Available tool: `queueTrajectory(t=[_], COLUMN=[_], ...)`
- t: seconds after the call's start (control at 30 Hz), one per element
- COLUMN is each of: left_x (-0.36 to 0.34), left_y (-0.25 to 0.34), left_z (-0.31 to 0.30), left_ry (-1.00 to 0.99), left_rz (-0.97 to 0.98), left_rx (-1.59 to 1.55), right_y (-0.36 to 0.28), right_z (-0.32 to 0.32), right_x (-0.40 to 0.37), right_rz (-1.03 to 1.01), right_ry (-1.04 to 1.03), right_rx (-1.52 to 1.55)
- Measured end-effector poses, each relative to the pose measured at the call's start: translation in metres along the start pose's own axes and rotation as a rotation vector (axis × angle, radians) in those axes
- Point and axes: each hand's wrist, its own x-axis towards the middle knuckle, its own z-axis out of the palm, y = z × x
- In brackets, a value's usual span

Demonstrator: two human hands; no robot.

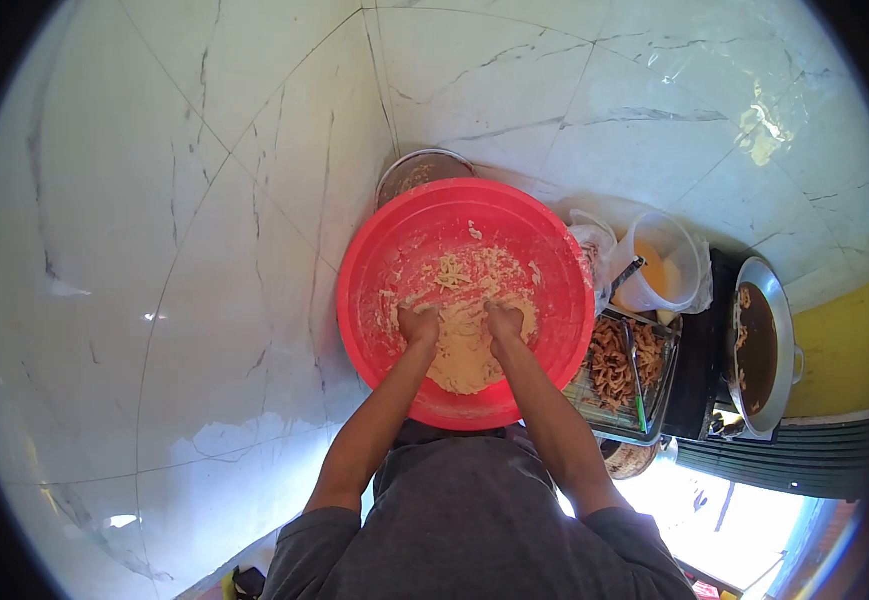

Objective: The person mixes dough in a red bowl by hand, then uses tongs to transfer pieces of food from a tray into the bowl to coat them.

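A large red basin point(370, 250) stands in front of me with pale yellowish flour point(465, 355) in it. My left hand point(419, 325) is down in the flour on the left, and my right hand point(504, 322) is in it on the right, level with the other. The fingers of both hands are hidden, so their hold cannot be made out. Just beyond the hands lies a small heap of flour-coated strips point(452, 272). Loose flour and crumbs stick to the basin's inner wall.
Right of the basin, a tray point(655, 437) holds fried pieces point(615, 365) and green-handled tongs point(639, 385). Behind it stands a clear tub point(690, 262) of yellow liquid. Farther right, a wide pan point(780, 330) holds dark oil. Another container point(425, 165) sits behind the basin, against tiled walls.
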Motion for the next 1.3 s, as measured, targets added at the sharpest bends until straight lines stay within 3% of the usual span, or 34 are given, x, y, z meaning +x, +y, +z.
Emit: queueTrajectory(t=[0.1,0.17,0.27,0.3,0.4,0.47,0.5,0.6,0.7,0.77,0.8,0.9,1.0,1.07,1.17,1.27,1.3], left_x=[-0.002,-0.021,-0.018,-0.011,0.009,-0.001,-0.007,-0.021,-0.014,0.005,0.011,0.017,-0.01,-0.016,-0.025,-0.03,-0.03], left_y=[-0.014,0.012,0.02,0.018,-0.001,-0.023,-0.029,-0.013,0.017,0.021,0.019,0.012,0.014,0.009,0.007,0.02,0.022], left_z=[0.026,0.035,0.031,0.027,0.015,0.031,0.038,0.041,0.042,0.038,0.033,0.012,-0.007,-0.013,-0.016,-0.021,-0.023], left_ry=[0.286,0.189,0.097,0.077,0.195,0.334,0.402,0.276,0.081,0.001,-0.043,-0.472,-0.634,-0.706,-0.897,-0.968,-0.967], left_rz=[-0.042,0.0,0.125,0.177,0.011,0.133,0.194,0.055,0.132,0.308,0.391,0.22,0.317,0.242,0.16,0.12,0.109], left_rx=[0.152,0.173,0.131,0.102,0.002,0.253,0.379,0.295,-0.197,0.218,0.424,0.966,1.391,1.455,1.538,1.591,1.605], right_y=[0.0,0.038,0.017,0.015,0.022,0.027,0.03,0.031,0.013,0.025,0.019,-0.001,0.007,0.006,0.009,0.021,0.013], right_z=[0.024,0.043,0.029,0.023,0.012,0.017,0.022,0.032,0.032,0.034,0.024,-0.01,-0.025,-0.026,-0.026,-0.034,-0.036], right_x=[-0.026,0.009,-0.001,0.004,0.015,0.015,0.011,-0.002,0.004,0.03,0.031,0.025,0.013,-0.005,-0.007,0.016,0.012], right_rz=[-0.044,-0.145,-0.133,-0.15,-0.121,-0.008,-0.044,-0.157,-0.348,-0.557,-0.55,-0.552,-0.601,-0.641,-0.32,-0.47,-0.495], right_ry=[0.113,0.111,0.141,0.14,0.153,0.191,0.159,0.058,-0.018,-0.03,-0.094,-0.291,-0.465,-0.551,-0.807,-0.811,-0.715], right_rx=[0.069,0.095,-0.074,-0.002,0.155,0.192,0.126,-0.056,-0.141,-0.12,-0.297,-0.792,-1.181,-1.386,-1.518,-1.527,-1.497])
